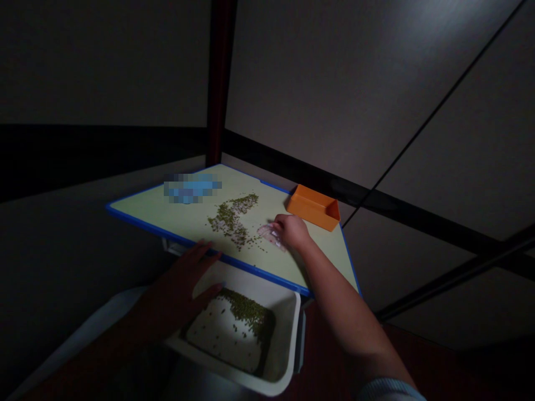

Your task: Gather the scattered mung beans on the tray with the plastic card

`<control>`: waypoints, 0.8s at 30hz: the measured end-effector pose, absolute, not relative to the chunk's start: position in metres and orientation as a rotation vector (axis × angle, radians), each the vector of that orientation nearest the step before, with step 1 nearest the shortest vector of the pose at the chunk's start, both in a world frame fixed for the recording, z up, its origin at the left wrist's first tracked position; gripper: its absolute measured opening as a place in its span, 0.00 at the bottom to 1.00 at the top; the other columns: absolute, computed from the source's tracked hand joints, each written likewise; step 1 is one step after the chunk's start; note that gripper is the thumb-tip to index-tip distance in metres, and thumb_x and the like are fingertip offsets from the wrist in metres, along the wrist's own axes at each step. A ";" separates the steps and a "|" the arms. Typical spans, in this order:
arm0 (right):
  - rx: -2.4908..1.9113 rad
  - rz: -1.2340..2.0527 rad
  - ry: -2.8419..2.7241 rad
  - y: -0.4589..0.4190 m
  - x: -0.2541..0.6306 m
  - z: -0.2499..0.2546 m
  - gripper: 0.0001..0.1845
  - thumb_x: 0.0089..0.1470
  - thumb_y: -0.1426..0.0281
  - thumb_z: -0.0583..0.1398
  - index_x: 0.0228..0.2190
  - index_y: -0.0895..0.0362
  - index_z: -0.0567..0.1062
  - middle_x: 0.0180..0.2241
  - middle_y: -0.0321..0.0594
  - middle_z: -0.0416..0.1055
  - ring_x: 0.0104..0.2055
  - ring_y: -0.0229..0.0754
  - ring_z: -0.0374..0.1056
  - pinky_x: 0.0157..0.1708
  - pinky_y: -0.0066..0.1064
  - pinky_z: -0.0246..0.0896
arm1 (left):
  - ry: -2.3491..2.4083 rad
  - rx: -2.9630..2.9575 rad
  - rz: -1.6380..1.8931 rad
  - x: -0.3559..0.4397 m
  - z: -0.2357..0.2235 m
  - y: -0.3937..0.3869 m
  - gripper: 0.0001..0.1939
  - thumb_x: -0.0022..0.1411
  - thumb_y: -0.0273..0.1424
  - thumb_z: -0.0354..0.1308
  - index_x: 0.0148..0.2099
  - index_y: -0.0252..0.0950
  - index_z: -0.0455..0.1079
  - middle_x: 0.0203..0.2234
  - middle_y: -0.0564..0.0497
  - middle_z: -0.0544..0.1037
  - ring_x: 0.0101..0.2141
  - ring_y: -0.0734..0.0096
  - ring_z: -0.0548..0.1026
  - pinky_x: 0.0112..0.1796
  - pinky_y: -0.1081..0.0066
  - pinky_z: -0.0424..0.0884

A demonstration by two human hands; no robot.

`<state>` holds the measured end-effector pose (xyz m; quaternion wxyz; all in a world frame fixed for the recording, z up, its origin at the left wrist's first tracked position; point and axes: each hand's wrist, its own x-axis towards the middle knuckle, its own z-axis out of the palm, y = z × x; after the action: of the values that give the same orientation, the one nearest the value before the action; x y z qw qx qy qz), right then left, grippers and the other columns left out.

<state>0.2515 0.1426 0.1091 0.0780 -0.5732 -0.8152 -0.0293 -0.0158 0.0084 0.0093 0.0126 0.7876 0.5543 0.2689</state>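
Observation:
My right hand (291, 230) is closed at the edge of a small, pale, see-through piece that looks like plastic (271, 234), which lies flat on the pale yellow tabletop (309, 264). To its left, small green grains (229, 220) are spread in a loose heap with strays around it. My left hand (194, 275) has its fingers stretched and apart, at the left side of a white basin (288, 345) below the table's front edge. More green grains (251, 312) sit in that basin, mostly toward its far right side.
An orange open box (311, 210) stands at the table's back right. A blurred-out blue item (192, 188) lies at the far left. Blue edging (267, 274) rims the table, and panelled walls rise behind it. The room is dim.

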 end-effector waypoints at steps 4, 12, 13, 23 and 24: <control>-1.533 -0.029 -2.534 0.140 0.250 0.108 0.15 0.62 0.62 0.55 0.37 0.56 0.79 0.36 0.44 0.79 0.37 0.41 0.70 0.31 0.27 0.49 | 1.732 2.462 0.866 -0.016 0.005 0.009 0.36 0.60 0.57 0.46 0.62 0.41 0.61 0.65 0.42 0.61 0.64 0.50 0.59 0.60 0.49 0.62; -1.672 -0.040 -2.481 0.145 0.256 0.110 0.15 0.61 0.61 0.56 0.37 0.55 0.79 0.37 0.45 0.79 0.37 0.42 0.71 0.30 0.28 0.51 | 1.726 2.484 0.868 -0.018 -0.001 0.010 0.35 0.60 0.55 0.47 0.63 0.43 0.59 0.66 0.43 0.60 0.65 0.50 0.58 0.59 0.48 0.63; -1.714 -0.080 -2.456 0.146 0.257 0.110 0.16 0.61 0.60 0.55 0.38 0.55 0.79 0.38 0.46 0.79 0.38 0.43 0.72 0.31 0.28 0.52 | 1.726 2.485 0.870 -0.018 -0.003 0.011 0.35 0.60 0.55 0.47 0.63 0.43 0.59 0.66 0.43 0.60 0.65 0.50 0.58 0.59 0.48 0.63; -1.927 -0.215 -2.280 0.154 0.268 0.108 0.17 0.61 0.62 0.55 0.37 0.58 0.80 0.38 0.52 0.79 0.40 0.50 0.74 0.33 0.31 0.59 | 1.741 2.498 0.907 -0.014 -0.001 0.010 0.34 0.60 0.54 0.48 0.63 0.43 0.61 0.65 0.41 0.62 0.63 0.47 0.62 0.57 0.47 0.66; -1.933 -0.222 -2.278 0.155 0.267 0.107 0.17 0.61 0.61 0.55 0.36 0.57 0.81 0.38 0.52 0.79 0.40 0.50 0.74 0.33 0.31 0.60 | 1.750 2.516 0.908 -0.013 -0.001 0.009 0.34 0.60 0.53 0.49 0.63 0.43 0.60 0.64 0.41 0.62 0.62 0.47 0.62 0.56 0.48 0.67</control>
<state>0.2668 0.1546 0.1068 0.0727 -0.6435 -0.7584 -0.0739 -0.0129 0.0092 -0.0005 -0.0273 0.7867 0.5473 0.2841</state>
